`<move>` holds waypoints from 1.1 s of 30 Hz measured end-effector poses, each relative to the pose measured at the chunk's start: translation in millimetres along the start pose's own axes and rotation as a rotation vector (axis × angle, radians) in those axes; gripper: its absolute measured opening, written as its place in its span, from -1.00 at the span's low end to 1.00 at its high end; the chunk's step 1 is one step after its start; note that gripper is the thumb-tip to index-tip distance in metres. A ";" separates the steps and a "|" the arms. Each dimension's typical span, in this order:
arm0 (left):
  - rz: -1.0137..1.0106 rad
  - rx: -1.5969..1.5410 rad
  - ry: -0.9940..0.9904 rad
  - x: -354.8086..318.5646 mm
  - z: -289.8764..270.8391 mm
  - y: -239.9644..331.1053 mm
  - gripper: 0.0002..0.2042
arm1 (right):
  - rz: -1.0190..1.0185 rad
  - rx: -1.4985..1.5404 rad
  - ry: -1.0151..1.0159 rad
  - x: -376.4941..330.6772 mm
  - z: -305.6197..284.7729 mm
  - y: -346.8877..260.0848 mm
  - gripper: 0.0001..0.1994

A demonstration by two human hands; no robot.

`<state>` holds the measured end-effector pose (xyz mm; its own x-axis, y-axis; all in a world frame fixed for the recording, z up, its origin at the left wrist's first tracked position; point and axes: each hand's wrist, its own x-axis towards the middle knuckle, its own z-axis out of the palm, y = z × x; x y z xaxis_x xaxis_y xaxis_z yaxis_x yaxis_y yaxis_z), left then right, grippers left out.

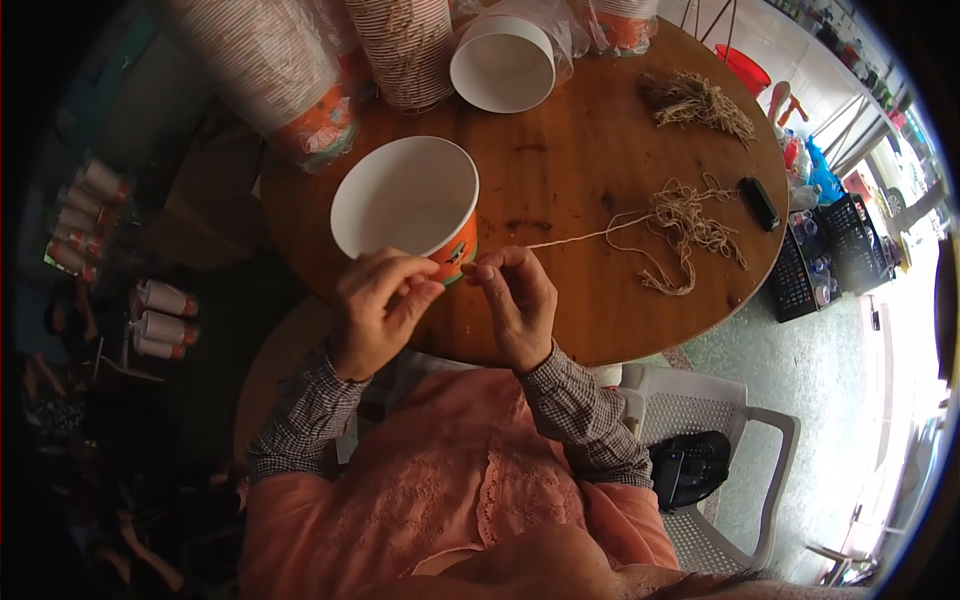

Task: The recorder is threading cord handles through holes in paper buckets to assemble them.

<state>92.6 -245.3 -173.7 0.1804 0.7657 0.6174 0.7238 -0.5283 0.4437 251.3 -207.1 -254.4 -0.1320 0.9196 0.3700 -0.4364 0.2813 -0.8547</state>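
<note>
A large round paper bucket (410,200), white inside with an orange and green outer wall, sits tilted on the wooden table with its mouth facing up. Just in front of its near rim, my left hand (382,308) is closed in a pinch; what its fingertips hold is too small to make out. Beside it, by the bucket's orange wall, my right hand (517,300) pinches a thin strand of twine (575,239). From there the strand runs right to a loose tangle of twine (690,225) on the tabletop.
Tall stacks of nested paper buckets (400,50) and another white bucket (502,68) stand at the back. A twine bundle (698,105) and a small black object (759,204) lie at right. Beyond the table edge (755,290) are a white chair (770,490) and black crates (850,245).
</note>
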 end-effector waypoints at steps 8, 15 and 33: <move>0.087 0.073 -0.014 -6.0 10.8 -1.6 -0.87 | -0.086 -0.161 -0.125 -8.4 7.1 -6.2 -0.93; 0.084 0.064 -0.014 -21.1 3.3 5.7 -0.86 | -0.037 -0.238 -0.189 -11.5 8.9 -18.7 -0.89; 0.116 0.407 -0.192 -4.7 -59.2 -34.5 -0.67 | 0.224 0.044 0.009 1.7 -15.1 -12.5 -0.95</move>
<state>27.4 -252.3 -153.5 0.3676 0.7843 0.4997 0.8872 -0.4569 0.0645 269.9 -205.0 -248.5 -0.2223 0.9602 0.1693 -0.4351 0.0577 -0.8985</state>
